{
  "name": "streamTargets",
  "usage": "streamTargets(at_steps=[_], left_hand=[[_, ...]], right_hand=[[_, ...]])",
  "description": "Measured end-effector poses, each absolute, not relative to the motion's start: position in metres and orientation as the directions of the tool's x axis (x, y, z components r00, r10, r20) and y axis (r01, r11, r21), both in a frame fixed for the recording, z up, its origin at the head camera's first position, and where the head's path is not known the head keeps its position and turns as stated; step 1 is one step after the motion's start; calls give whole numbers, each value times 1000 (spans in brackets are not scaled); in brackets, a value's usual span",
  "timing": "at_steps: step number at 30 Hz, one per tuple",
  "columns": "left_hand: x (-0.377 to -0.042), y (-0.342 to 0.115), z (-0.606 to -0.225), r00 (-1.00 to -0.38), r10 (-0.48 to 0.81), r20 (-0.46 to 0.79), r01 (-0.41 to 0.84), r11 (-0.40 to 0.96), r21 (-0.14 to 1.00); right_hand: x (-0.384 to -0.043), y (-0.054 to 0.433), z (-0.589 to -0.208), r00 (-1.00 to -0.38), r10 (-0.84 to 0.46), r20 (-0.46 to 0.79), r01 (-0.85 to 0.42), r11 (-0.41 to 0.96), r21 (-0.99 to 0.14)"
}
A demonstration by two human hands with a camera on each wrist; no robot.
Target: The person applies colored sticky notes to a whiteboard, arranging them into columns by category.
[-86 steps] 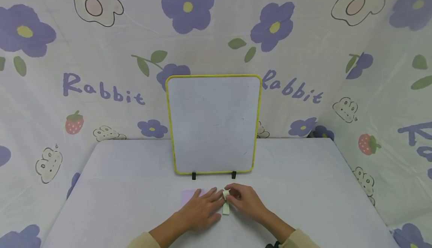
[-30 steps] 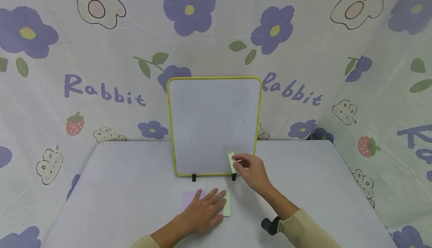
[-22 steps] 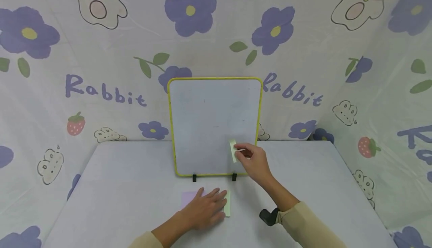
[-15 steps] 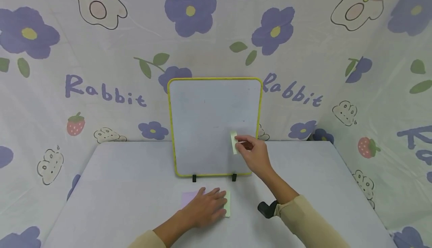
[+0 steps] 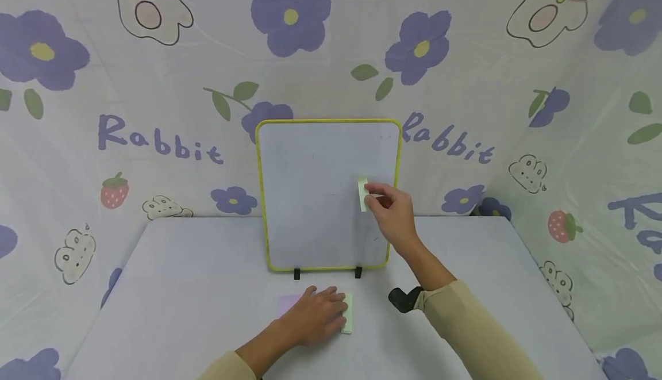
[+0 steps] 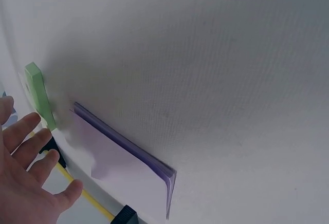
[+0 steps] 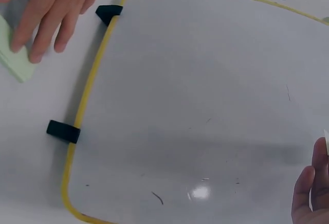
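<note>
My right hand (image 5: pixel 393 216) pinches a pale green sticky note (image 5: pixel 362 199) by its right edge, thumb against the fingers. The note stands upright, overlapping the right part of the whiteboard (image 5: pixel 315 196) in the head view; in the right wrist view only its edge shows at the far right. On the table, my left hand (image 5: pixel 314 318) lies with relaxed, spread fingers, their tips at the green sticky note pad (image 5: pixel 348 315). A purple sticky note pad (image 6: pixel 123 157) lies left of the green one, partly hidden under the left hand in the head view.
The whiteboard has a yellow frame (image 5: pixel 262 207) and stands on two black feet (image 5: pixel 297 274) behind the pads. A black wrist device (image 5: pixel 403 299) sticks out from the right sleeve. A printed cloth (image 5: pixel 181 81) hangs behind and beside the white table (image 5: pixel 196 288).
The right hand has peeled the green note off its pad and carried it up along the whiteboard, slightly to the right. The left hand has stayed by the pads.
</note>
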State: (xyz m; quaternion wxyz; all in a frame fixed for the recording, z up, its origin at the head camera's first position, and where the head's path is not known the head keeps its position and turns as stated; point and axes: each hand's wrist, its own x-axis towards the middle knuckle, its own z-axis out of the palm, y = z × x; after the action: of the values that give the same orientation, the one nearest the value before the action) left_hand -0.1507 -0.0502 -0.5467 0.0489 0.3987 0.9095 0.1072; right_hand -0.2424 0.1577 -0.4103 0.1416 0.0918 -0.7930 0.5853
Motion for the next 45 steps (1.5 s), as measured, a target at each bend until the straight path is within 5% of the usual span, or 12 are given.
streamTargets(at_steps=[11, 19, 29, 45], left_hand=[[-159, -44, -525, -670, 740, 65, 727, 636, 260], [-187, -33, -475, -641, 701, 312, 767, 603, 222], [-233, -27, -410, -540, 488, 686, 738, 666, 108], [-265, -12, -376, -591, 654, 472, 675, 721, -155]], right_hand=[[-256, 161, -402, -944, 68, 322, -294, 269, -917], [-244, 154, -369, -941, 65, 333, -305, 269, -914], [-242, 150, -361, -945, 77, 319, -298, 207, -932], [-260, 155, -382, -925, 85, 371, -351, 187, -918]])
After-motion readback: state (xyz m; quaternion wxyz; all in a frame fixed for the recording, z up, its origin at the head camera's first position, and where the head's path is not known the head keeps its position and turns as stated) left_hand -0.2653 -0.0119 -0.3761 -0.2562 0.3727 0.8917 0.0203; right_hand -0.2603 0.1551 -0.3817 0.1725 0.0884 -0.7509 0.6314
